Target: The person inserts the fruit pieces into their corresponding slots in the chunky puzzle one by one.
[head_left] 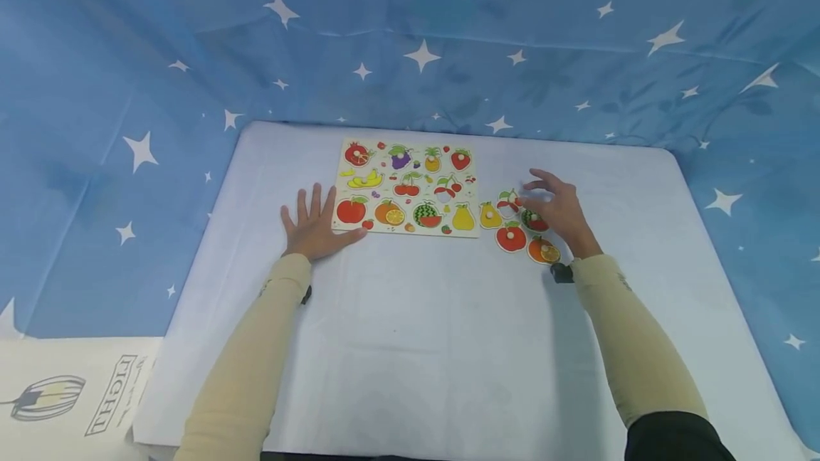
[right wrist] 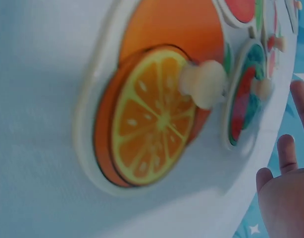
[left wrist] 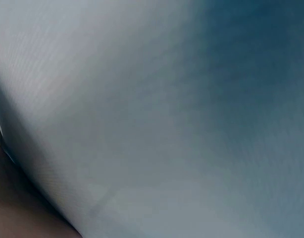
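A fruit puzzle board (head_left: 410, 227) lies flat on the table, printed with rows of fruit pictures. My left hand (head_left: 314, 230) rests spread beside its lower left corner, the thumb reaching over the board's front edge. Loose knobbed pieces lie to the board's right: a pear (head_left: 490, 216), cherries (head_left: 508, 205), an apple (head_left: 510, 238), a watermelon (head_left: 537, 222) and an orange piece (right wrist: 152, 119). My right hand (head_left: 559, 208) hovers over the cherries and watermelon, fingers apart. In the right wrist view its fingers (right wrist: 286, 153) are clear of the watermelon's knob (right wrist: 262, 89).
The white table (head_left: 410, 347) has rounded corners and a blue star-patterned cloth (head_left: 384, 20) behind and around it. A pale printed sheet (head_left: 70, 397) with a whisk-like drawing sits at the lower left. Mostly blurred pale surface fills the left wrist view.
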The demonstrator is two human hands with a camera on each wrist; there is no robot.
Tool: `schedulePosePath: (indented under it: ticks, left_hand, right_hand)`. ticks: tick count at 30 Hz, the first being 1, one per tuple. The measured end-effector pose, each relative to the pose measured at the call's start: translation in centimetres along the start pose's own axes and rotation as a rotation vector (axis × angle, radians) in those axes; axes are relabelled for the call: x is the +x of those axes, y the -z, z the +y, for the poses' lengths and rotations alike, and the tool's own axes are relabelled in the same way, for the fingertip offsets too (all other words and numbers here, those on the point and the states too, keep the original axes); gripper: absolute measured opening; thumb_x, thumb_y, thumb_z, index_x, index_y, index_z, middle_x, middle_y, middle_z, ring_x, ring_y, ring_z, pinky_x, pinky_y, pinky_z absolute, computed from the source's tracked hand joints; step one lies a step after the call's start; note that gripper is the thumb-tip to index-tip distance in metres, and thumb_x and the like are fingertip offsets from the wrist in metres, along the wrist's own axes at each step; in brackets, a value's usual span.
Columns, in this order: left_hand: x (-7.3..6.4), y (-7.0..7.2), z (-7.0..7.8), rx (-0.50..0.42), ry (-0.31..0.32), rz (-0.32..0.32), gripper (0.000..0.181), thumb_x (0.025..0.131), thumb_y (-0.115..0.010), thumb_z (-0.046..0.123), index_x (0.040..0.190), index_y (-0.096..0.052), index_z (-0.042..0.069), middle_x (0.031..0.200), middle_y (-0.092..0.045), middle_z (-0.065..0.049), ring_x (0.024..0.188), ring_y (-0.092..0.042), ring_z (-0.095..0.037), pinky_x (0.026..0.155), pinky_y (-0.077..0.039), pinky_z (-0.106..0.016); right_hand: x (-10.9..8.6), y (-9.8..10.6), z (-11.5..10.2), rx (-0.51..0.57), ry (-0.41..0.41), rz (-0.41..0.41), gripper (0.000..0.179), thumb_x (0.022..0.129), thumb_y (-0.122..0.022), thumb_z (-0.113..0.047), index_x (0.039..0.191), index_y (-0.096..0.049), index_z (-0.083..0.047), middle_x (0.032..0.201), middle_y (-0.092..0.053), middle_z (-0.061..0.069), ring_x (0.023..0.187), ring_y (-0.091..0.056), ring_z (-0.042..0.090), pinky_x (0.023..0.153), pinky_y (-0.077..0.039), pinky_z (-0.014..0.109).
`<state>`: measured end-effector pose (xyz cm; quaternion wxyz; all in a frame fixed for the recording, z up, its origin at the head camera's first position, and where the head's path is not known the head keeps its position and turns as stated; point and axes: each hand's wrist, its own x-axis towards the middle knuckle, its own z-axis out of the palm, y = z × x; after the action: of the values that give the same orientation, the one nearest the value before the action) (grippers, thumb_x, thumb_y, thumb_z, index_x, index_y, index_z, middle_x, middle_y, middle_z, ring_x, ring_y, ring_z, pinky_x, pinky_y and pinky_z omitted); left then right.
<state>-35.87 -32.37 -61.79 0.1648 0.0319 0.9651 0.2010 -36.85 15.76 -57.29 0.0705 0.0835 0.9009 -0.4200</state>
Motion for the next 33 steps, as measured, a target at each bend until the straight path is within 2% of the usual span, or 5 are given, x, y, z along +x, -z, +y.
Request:
schedulePosePath:
  ticks: [9, 16, 18, 23, 33]
  left_hand:
    - [1.0, -0.9, -0.9, 0.011, -0.018, 0.028, 0.125, 0.085, -0.062, 0.083, 0.174, 0.002, 0.022, 0.178, 0.018, -0.011, 0.160, 0.021, -0.041, 0.118, 0.018, -0.072]
    - [-0.1, 0.2, 0.3, -0.003, 0.003, 0.005, 0.121, 0.089, -0.065, 0.075, 0.174, 0.002, 0.020, 0.178, 0.018, -0.012, 0.160, 0.022, -0.040, 0.119, 0.019, -0.070]
    - [-0.4, 0.4, 0.6, 0.000, 0.008, 0.000, 0.121, 0.089, -0.064, 0.074, 0.174, 0.002, 0.019, 0.178, 0.018, -0.012, 0.160, 0.022, -0.040, 0.119, 0.019, -0.069]
    - [-0.4, 0.4, 0.6, 0.001, 0.008, 0.008, 0.120, 0.089, -0.063, 0.075, 0.174, 0.002, 0.020, 0.178, 0.018, -0.012, 0.160, 0.022, -0.040, 0.119, 0.020, -0.068]
    - [0.1, 0.0, 0.1, 0.005, 0.005, 0.017, 0.121, 0.089, -0.065, 0.074, 0.174, 0.003, 0.020, 0.178, 0.018, -0.012, 0.160, 0.022, -0.040, 0.118, 0.021, -0.069]
  right_hand:
    - [0.3, -1.4, 0.2, 0.007, -0.048, -0.004, 0.070, 0.103, -0.075, -0.025, 0.165, -0.043, -0.016, 0.142, -0.065, 0.018, 0.158, -0.020, 0.039, 0.123, -0.023, 0.069]
    - [0.7, -2.1, 0.1, -0.046, -0.052, 0.015, 0.068, 0.103, -0.076, -0.025, 0.163, -0.046, -0.015, 0.142, -0.063, 0.020, 0.151, -0.026, 0.042, 0.120, -0.031, 0.066]
    - [0.9, -2.3, 0.0, -0.062, -0.049, 0.019, 0.064, 0.102, -0.075, -0.023, 0.160, -0.050, -0.014, 0.142, -0.062, 0.020, 0.150, -0.027, 0.042, 0.121, -0.027, 0.068]
    - [1.2, -2.8, 0.0, -0.104, -0.033, 0.033, 0.055, 0.102, -0.074, -0.019, 0.153, -0.056, -0.010, 0.141, -0.061, 0.020, 0.151, -0.025, 0.044, 0.122, -0.006, 0.075]
    - [1.4, -2.8, -0.2, -0.103, -0.059, 0.024, 0.059, 0.102, -0.073, -0.016, 0.157, -0.052, -0.010, 0.142, -0.054, 0.022, 0.147, -0.025, 0.048, 0.121, -0.012, 0.075]
